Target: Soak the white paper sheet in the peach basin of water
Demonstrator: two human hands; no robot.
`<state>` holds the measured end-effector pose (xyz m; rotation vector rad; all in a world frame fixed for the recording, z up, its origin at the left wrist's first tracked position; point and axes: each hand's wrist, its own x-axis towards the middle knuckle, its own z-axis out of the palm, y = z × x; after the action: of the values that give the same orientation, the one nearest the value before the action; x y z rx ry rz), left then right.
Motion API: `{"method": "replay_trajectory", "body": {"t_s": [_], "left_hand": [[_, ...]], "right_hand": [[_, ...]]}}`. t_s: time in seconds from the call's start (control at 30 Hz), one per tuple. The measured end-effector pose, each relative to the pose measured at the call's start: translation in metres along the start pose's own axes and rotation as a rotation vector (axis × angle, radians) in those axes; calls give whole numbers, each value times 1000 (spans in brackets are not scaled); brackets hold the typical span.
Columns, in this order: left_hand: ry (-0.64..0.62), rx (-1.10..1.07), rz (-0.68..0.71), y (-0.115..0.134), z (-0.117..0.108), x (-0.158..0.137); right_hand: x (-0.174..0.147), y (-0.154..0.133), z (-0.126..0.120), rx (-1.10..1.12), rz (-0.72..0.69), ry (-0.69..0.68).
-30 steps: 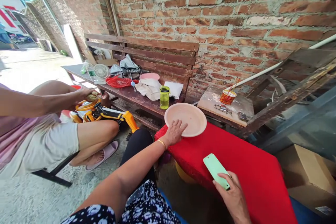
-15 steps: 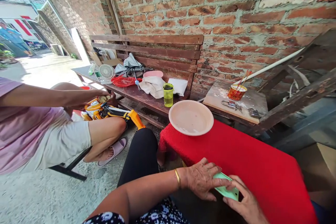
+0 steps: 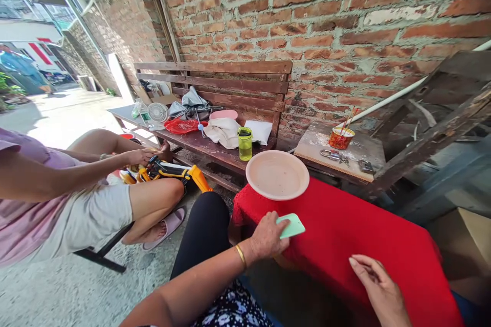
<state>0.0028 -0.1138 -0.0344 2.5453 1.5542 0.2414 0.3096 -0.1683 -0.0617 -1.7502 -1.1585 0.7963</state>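
Observation:
My left hand (image 3: 269,235), with a gold bangle at the wrist, grips a flat mint-green plastic piece (image 3: 293,225) by its near-left end. The piece has rounded corners and a small hole, and is held above the red cloth (image 3: 345,219). Part of it is hidden under the fingers. A pale pink basin (image 3: 276,176) rests on the cloth, just beyond the piece. Over the cloth's right side, my right hand (image 3: 379,282) holds nothing, its thumb and fingers loosely curved and apart.
A wooden bench (image 3: 184,135) bears a green bottle (image 3: 244,144), a small fan (image 3: 157,112) and bags. At right, a board (image 3: 310,145) carries a patterned tub (image 3: 341,138) and padlocks. A seated person (image 3: 95,199) at left handles a yellow-and-black object (image 3: 169,168).
The mint-green piece has gone up and left with my left hand. My right hand has let go of it and moved to the right.

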Motion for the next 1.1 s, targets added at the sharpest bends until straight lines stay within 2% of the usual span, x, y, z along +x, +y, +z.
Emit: {"method": "replay_trajectory", "body": {"t_s": [0.1,0.2,0.27,0.33,0.43,0.5,0.63,0.7,0.8,0.9,0.97,1.03,1.1], "left_hand": [[45,35,-247,-15,-2,3],[20,14,-323,-5,13,6],[-2,-5,-253,15,29,8],[-33,-32,-103,38,43,9],[-47,-67,46,55,48,10],[-18,-61,18,48,41,11],[71,32,-200,7,22,11],[88,66,-282,-5,21,11],[59,61,-269,9,36,13],[-6,8,-73,45,55,16],[-25,-34,42,62,60,19],[-15,-53,52,63,55,24],[6,-43,-26,51,44,30]], "right_hand": [[8,15,-21,-72,130,177],[11,24,-26,-82,149,186],[11,26,-20,-90,120,171],[12,26,-14,-114,97,146],[12,27,-9,-177,54,104],[13,31,-8,-248,-24,90],[12,44,-8,-443,-192,88],[12,49,-6,-525,-230,76],[12,53,-4,-619,-258,55],[13,55,-3,-671,-264,49],[14,58,-4,-694,-276,50],[14,62,-3,-719,-294,54],[14,65,-3,-749,-313,59]]}}
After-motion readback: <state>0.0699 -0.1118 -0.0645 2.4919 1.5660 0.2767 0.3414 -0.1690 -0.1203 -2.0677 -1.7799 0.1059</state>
